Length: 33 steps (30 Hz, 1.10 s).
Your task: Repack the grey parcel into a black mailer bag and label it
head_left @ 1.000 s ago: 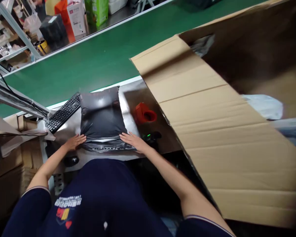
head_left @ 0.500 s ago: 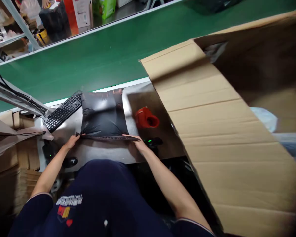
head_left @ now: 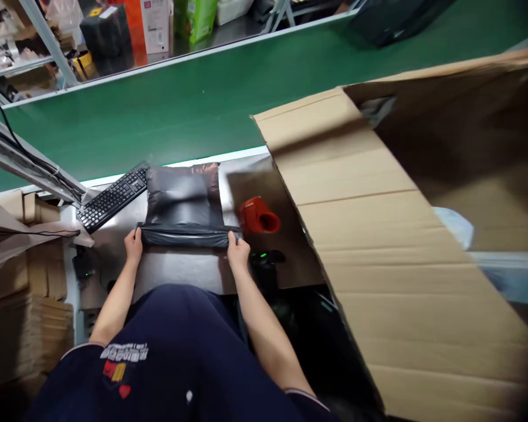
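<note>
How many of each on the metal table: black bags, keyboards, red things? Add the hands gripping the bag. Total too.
Black bag: 1
Keyboard: 1
Red thing: 1
Hands: 2 (left hand, right hand)
Total: 5

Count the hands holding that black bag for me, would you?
2. The left hand pinches the left end of the black bag's folded near edge, and the right hand pinches its right end. No other hand shows on it.

Glare greys the black bag [head_left: 183, 199]; shadow crosses the cardboard [head_left: 378, 246].
</note>
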Each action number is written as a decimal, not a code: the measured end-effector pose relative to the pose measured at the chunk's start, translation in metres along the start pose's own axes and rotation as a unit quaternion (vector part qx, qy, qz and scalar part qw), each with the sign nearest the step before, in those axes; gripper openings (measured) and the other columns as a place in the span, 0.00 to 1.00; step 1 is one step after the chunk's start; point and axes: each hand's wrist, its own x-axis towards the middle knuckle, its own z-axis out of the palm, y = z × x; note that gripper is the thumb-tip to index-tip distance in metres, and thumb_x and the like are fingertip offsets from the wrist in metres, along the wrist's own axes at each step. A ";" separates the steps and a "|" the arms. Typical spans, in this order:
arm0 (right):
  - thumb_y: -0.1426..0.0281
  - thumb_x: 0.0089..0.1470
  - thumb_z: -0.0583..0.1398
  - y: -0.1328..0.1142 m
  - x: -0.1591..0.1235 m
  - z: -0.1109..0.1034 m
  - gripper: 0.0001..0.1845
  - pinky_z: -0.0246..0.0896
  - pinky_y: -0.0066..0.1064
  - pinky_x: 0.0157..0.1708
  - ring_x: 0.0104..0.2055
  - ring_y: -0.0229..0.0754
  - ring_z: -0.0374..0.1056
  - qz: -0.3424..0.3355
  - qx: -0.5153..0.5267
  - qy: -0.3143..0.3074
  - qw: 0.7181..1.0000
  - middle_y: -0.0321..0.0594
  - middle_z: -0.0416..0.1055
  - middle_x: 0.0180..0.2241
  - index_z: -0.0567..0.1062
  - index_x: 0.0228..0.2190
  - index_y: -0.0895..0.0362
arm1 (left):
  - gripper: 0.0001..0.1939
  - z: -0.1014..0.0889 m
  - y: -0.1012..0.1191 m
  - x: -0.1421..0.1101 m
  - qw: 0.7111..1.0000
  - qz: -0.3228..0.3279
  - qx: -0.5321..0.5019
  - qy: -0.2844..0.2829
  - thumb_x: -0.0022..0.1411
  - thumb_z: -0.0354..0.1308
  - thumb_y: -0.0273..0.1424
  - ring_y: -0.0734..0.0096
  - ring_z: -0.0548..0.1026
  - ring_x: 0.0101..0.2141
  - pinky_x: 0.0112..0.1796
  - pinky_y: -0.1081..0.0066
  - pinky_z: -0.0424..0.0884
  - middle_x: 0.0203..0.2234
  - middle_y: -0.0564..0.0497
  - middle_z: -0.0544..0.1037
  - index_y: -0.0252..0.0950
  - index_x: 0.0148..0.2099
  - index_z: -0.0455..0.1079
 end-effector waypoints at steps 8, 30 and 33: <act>0.50 0.62 0.52 -0.015 -0.004 -0.015 0.30 0.64 0.52 0.55 0.54 0.63 0.70 -0.015 -0.137 0.095 0.986 0.63 0.76 0.48 0.74 0.50 0.61 | 0.15 -0.007 -0.002 -0.003 0.988 -0.046 0.115 0.090 0.69 0.51 0.36 0.57 0.77 0.45 0.53 0.61 0.72 0.37 0.44 0.79 0.33 0.41 0.76; 0.30 0.47 0.42 -0.003 0.013 0.027 0.70 0.34 0.53 0.75 0.75 0.64 0.45 -0.032 -0.044 -0.179 0.982 0.67 0.50 0.72 0.49 0.70 0.73 | 0.29 0.038 -0.024 -0.015 0.925 -0.001 0.377 -0.045 0.76 0.44 0.38 0.46 0.65 0.67 0.66 0.48 0.62 0.64 0.31 0.70 0.26 0.70 0.63; 0.28 0.42 0.43 0.001 -0.015 0.006 0.70 0.36 0.49 0.76 0.76 0.63 0.40 0.009 -0.025 -0.124 0.992 0.66 0.48 0.73 0.50 0.71 0.66 | 0.22 -0.014 -0.040 -0.020 0.905 -0.007 0.425 0.009 0.71 0.49 0.29 0.43 0.59 0.69 0.67 0.42 0.57 0.67 0.36 0.67 0.32 0.63 0.72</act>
